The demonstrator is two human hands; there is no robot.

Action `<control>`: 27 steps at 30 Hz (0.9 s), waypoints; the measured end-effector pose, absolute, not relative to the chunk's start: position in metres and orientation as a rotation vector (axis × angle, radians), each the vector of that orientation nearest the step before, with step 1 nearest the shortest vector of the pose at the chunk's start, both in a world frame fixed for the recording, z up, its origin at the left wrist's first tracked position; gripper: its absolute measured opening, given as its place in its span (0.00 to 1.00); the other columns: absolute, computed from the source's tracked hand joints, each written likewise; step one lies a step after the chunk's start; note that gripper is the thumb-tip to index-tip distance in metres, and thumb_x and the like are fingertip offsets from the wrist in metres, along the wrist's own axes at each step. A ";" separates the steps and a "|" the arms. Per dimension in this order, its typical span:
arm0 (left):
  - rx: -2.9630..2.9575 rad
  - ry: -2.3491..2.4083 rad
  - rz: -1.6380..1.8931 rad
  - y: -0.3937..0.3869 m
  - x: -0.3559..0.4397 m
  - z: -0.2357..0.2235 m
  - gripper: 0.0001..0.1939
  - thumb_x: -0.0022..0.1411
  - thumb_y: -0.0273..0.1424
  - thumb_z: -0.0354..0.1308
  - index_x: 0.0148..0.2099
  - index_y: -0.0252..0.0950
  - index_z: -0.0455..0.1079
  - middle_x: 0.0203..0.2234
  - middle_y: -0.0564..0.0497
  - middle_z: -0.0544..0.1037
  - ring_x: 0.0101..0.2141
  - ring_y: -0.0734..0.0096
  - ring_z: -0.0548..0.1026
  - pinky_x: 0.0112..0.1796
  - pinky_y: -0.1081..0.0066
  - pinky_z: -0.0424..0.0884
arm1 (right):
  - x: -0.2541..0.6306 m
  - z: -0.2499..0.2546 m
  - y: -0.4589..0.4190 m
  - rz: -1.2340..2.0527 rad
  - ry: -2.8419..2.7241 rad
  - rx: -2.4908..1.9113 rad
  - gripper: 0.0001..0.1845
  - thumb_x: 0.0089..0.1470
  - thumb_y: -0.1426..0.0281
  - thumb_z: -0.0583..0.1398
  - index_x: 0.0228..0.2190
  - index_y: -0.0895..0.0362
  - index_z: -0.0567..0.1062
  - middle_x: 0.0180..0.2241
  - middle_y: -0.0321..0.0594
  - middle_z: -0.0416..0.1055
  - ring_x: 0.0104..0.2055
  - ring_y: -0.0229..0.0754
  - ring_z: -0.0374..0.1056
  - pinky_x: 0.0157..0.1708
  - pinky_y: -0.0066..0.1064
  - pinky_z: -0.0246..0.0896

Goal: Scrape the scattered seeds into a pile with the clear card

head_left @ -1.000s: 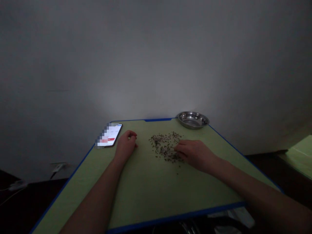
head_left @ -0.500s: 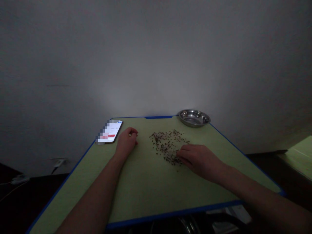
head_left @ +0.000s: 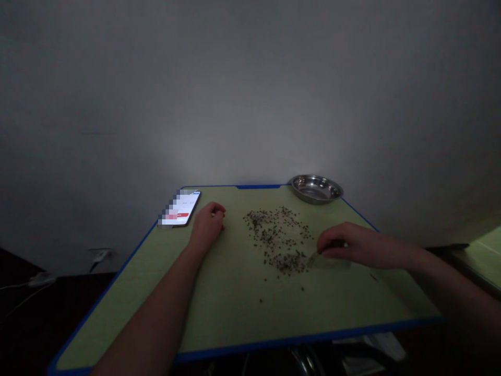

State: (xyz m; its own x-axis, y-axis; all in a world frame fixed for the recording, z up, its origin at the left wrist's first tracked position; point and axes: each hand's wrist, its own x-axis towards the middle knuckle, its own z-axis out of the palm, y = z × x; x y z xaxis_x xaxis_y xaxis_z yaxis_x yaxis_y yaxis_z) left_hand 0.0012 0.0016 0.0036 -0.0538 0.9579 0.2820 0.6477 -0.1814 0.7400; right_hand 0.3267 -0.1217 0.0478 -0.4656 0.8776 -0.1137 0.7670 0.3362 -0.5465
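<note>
On the pale green table, many small dark bean-like grains (head_left: 268, 237) lie scattered, with finer pale grains among them. My right hand (head_left: 344, 243) is closed in a pinch at the right side of the spread. From its fingertips a thin, pale, see-through piece (head_left: 313, 258) reaches down to the grains; its exact kind is unclear. My left hand (head_left: 209, 222) rests on the table left of the grains, its fingers loosely curled in, and nothing shows in it. A shiny metal bowl (head_left: 317, 190) stands at the table's far right corner.
A phone (head_left: 182, 209) with a lit screen lies at the left edge, close to my left hand. The table (head_left: 219, 313) has a blue rim and stands against a grey wall (head_left: 242, 104). A plug with a cable (head_left: 99, 257) is low at the left.
My right hand has moved right, away from the middle of the grains, and the pale piece now shows at its fingertips. The nearer grains have spread toward me. My left hand stays put.
</note>
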 end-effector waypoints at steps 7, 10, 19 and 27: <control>1.809 1.714 1.099 0.002 0.001 0.003 0.09 0.53 0.27 0.48 0.34 0.35 0.69 0.27 0.53 0.77 0.18 0.76 0.68 0.25 0.72 0.64 | 0.313 0.032 -0.116 0.902 -2.365 -1.470 0.08 0.54 0.70 0.58 0.33 0.57 0.78 0.31 0.38 0.77 0.32 0.40 0.69 0.31 0.29 0.61; 1.807 1.713 1.110 0.004 0.000 0.001 0.09 0.53 0.26 0.48 0.34 0.35 0.69 0.28 0.53 0.77 0.18 0.76 0.69 0.26 0.72 0.65 | 0.297 0.033 -0.111 0.874 -2.381 -1.428 0.07 0.54 0.71 0.59 0.33 0.57 0.78 0.30 0.37 0.76 0.30 0.38 0.68 0.30 0.28 0.60; 1.802 1.718 1.111 0.003 0.000 -0.001 0.10 0.53 0.27 0.48 0.34 0.35 0.69 0.28 0.52 0.77 0.19 0.75 0.69 0.26 0.72 0.66 | 0.290 0.035 -0.111 0.881 -2.473 -1.358 0.07 0.55 0.72 0.59 0.32 0.57 0.78 0.30 0.38 0.75 0.31 0.38 0.68 0.30 0.28 0.60; 1.800 1.724 1.111 0.004 -0.001 -0.001 0.10 0.53 0.27 0.48 0.34 0.36 0.69 0.28 0.52 0.77 0.20 0.75 0.69 0.26 0.72 0.65 | 0.267 0.026 -0.112 0.850 -2.457 -1.357 0.08 0.53 0.74 0.59 0.33 0.57 0.79 0.29 0.37 0.76 0.30 0.37 0.67 0.30 0.27 0.58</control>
